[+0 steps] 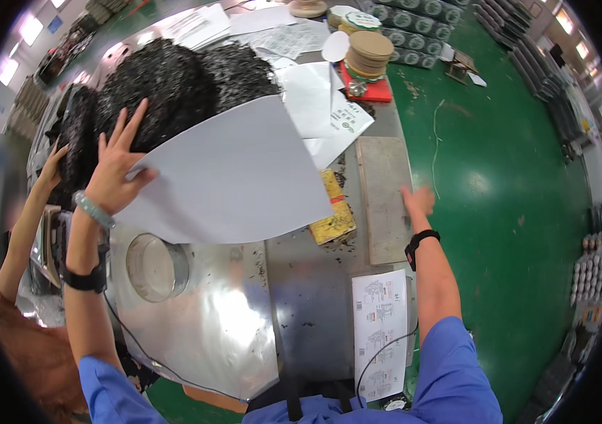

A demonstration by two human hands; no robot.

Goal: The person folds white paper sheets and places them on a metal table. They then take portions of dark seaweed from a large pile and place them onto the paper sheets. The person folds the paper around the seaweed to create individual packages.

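My left hand point(121, 164) grips the left edge of a large white sheet point(232, 180) between thumb and fingers, its other fingers spread upward. The sheet hangs slightly bowed over the metal table and covers part of it. Just behind that hand stands a big heap of dark, dried leafy material point(160, 87). My right hand point(418, 201), somewhat blurred, is at the right edge of a flat grey board point(385, 201). It appears to hold nothing, with the thumb apart from the fingers; whether it touches the board I cannot tell.
A clear round ring-shaped container point(157, 267) sits on the metal sheet point(200, 328). A worn yellow block point(335, 212) lies left of the board. Printed label sheets point(380, 334) lie nearer me. Cardboard discs point(369, 50) stand on a red scale point(367, 87). Another person's hand point(53, 167) touches the dark material.
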